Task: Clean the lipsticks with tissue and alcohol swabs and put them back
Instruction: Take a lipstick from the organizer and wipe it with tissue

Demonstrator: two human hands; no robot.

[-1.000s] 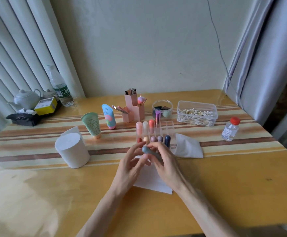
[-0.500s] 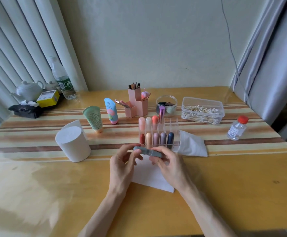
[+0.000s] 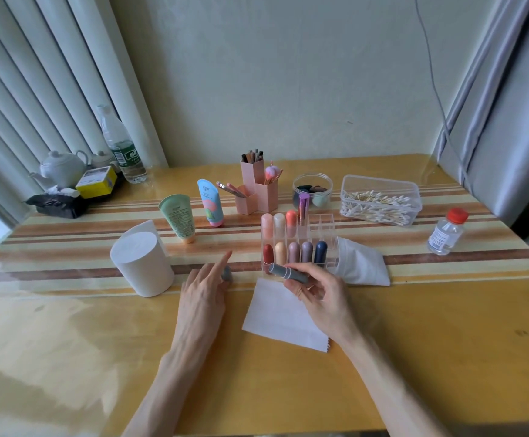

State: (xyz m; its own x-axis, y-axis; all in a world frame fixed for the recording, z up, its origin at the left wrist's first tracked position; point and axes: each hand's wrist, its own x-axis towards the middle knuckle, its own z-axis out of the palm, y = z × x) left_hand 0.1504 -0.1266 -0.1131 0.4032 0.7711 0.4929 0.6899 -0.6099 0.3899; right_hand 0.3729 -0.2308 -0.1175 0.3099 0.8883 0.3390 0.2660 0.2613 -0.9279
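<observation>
My right hand grips a grey lipstick tube, held sideways above the far edge of a flat white tissue. My left hand is off to the left of it and pinches the grey cap low over the table, index finger pointing out. Just behind my hands, a clear organizer holds several capped lipsticks in two rows. At the back right is a clear box of cotton swabs, with a small red-capped alcohol bottle at the far right.
A white tissue roll stands left of my left hand. A used tissue lies right of the organizer. Two cream tubes, pink brush holders and a round jar stand behind. A teapot, a water bottle and boxes crowd the far left corner.
Both hands held the closed grey lipstick together. The left hand has since pulled the cap off and moved left with it, while the right hand keeps the tube.
</observation>
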